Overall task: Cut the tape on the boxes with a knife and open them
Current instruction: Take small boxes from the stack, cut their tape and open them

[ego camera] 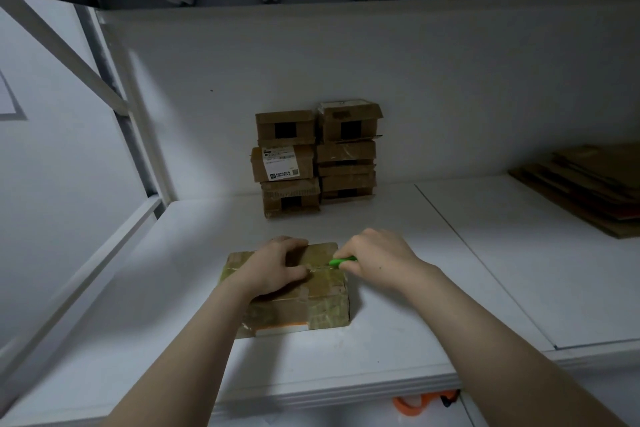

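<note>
A taped brown cardboard box (325,302) lies flat on the white shelf (450,288) in front of me. My left hand (277,267) presses down on the box's top, its fingers curled over the far edge. My right hand (377,260) grips a green knife (341,261) at the box's right side. The knife's tip meets the tape seam that runs across the top. The blade itself is too small to make out.
Two stacks of small cardboard boxes (317,158) stand against the back wall. Flattened cardboard sheets (588,184) lie at the far right of the shelf. An orange-handled tool (426,402) hangs below the shelf's front edge. White frame posts (114,97) stand at the left.
</note>
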